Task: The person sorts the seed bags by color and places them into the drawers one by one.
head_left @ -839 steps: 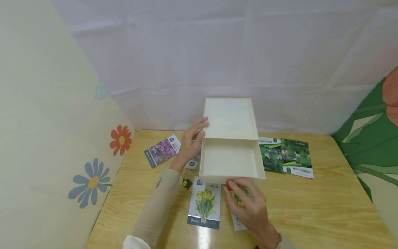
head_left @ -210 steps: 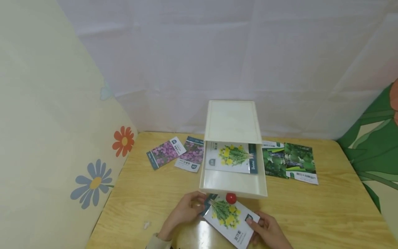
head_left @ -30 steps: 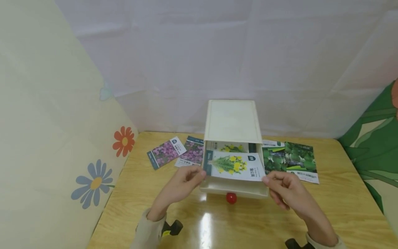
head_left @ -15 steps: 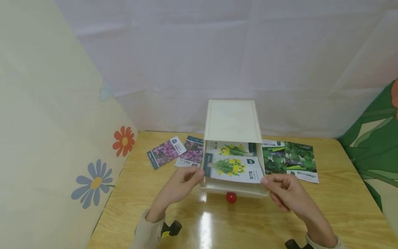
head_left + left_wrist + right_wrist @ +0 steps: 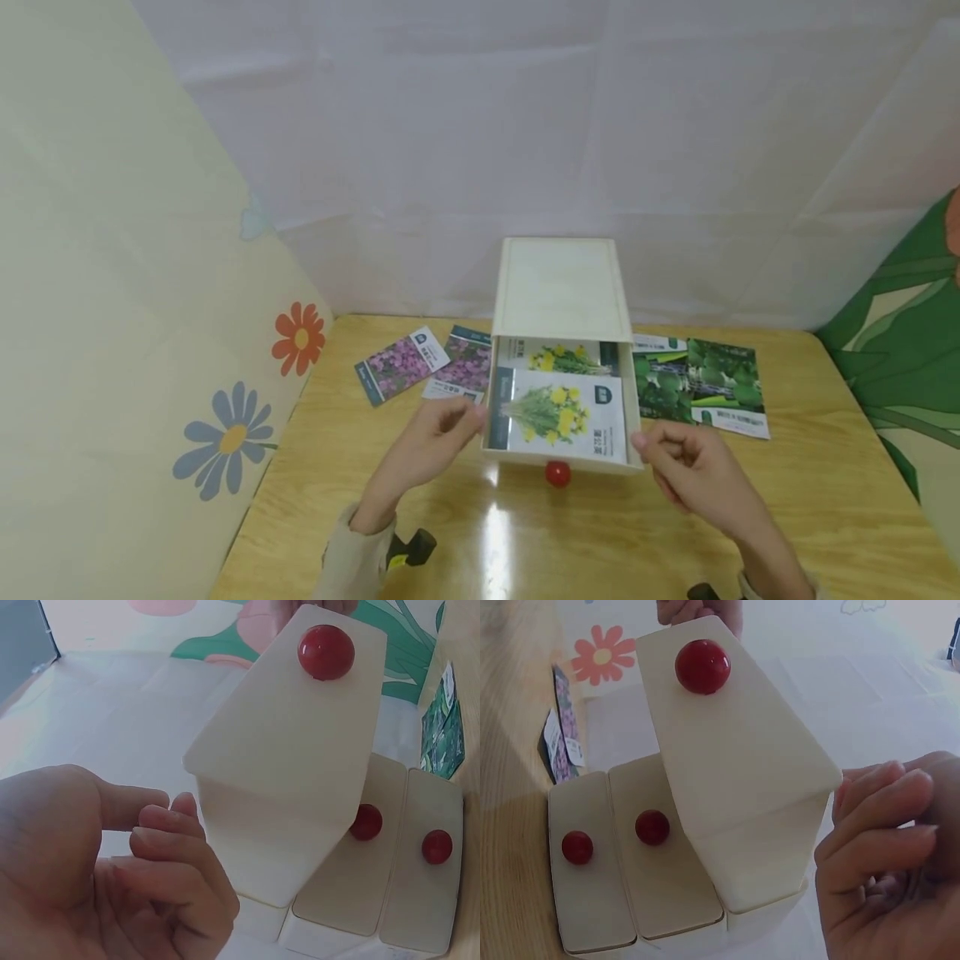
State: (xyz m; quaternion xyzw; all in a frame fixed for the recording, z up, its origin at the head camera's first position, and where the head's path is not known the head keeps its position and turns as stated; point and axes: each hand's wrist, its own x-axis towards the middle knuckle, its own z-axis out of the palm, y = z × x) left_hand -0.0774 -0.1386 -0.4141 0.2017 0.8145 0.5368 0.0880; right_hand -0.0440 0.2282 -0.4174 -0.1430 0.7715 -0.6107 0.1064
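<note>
A white drawer [image 5: 564,465] with a red ball knob [image 5: 557,474] is pulled out of the top of a small cabinet [image 5: 562,287]. In it lies a seed packet [image 5: 558,412] printed with yellow flowers, in front of a similar packet [image 5: 566,354] partly hidden under the cabinet top. My left hand [image 5: 431,446] is at the drawer's left side, its fingers loosely curled around nothing. At the right front corner is my right hand [image 5: 690,467], fingers bent, thumb tip beside the drawer wall. Both wrist views show the drawer front between the hands.
Two purple-flower packets [image 5: 401,365] lie left of the cabinet on the wooden table [image 5: 787,517]. Green-leaf packets [image 5: 726,375] lie to its right. Two closed lower drawers [image 5: 592,892] sit below the pulled-out one. A pale cloth [image 5: 450,167] hangs behind.
The yellow-flower packet, held between both hands over the drawer a second ago, has come down and lies flat inside it. Both hands have let go and stay at the drawer's sides.
</note>
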